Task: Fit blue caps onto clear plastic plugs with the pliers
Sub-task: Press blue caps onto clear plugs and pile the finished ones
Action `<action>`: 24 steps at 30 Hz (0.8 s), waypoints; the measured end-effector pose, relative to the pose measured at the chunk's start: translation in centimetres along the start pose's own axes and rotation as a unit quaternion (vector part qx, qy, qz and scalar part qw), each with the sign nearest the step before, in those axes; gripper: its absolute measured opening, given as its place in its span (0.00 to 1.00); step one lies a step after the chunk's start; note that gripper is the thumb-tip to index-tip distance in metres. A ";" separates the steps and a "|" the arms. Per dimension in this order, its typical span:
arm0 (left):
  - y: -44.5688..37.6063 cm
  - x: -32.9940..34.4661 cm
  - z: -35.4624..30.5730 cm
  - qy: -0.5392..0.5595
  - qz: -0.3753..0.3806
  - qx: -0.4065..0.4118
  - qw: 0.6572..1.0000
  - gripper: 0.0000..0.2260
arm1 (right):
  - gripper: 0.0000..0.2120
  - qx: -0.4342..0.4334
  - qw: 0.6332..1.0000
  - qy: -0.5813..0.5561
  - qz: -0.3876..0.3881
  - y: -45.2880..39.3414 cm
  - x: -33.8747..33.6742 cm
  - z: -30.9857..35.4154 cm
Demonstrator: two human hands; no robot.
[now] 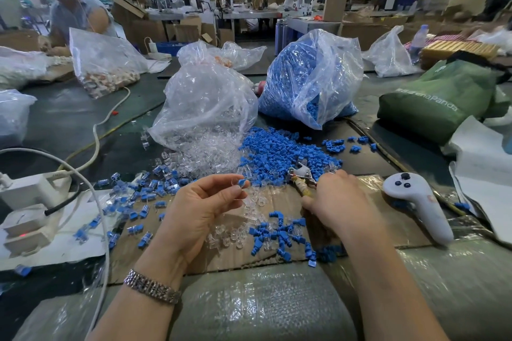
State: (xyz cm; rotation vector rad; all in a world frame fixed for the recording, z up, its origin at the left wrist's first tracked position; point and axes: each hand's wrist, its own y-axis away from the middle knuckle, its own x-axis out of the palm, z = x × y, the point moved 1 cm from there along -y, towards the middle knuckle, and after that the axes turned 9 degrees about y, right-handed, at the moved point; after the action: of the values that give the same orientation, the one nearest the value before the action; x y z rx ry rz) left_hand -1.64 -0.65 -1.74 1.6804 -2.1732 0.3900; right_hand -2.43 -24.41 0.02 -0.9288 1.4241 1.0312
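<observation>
blue cap (243, 181) is pinched at the left hand (206, 203) fingertips together with what looks like a clear plug, raised above the cardboard on the worktop (69, 116). judged very light, small, stiff plastic, likely slippery; best taken by its sides. right hand (336, 198) grips one pair of pliers (302, 176) by the handles, jaws aimed toward the cap. counts: two bags of parts, clear (205, 102) and blue (310, 77); loose caps and plugs too many to count; one white controller (421, 205).

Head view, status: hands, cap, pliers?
Left hand pinches blue cap. Right hand grips pliers, clear of cap. Nothing between them.
</observation>
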 end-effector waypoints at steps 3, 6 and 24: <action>0.0 0.0 -0.1 0.002 -0.012 0.000 1.000 0.13 | 0.13 0.005 1.000 -0.019 0.002 -0.1 -0.4 0.2; 0.1 0.1 -0.3 0.008 -0.011 0.005 1.000 0.16 | 0.11 0.008 0.990 -0.138 0.022 -0.5 -0.8 0.2; -0.4 -0.4 -0.5 0.089 -0.056 0.023 0.994 0.09 | 0.11 -0.256 0.848 -0.392 0.248 5.6 -4.0 3.9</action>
State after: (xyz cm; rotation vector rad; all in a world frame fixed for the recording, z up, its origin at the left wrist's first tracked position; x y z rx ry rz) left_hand -1.14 -0.18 -1.45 1.7123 -1.9464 0.5393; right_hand -6.09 -18.95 4.39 -0.3699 0.6828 1.9693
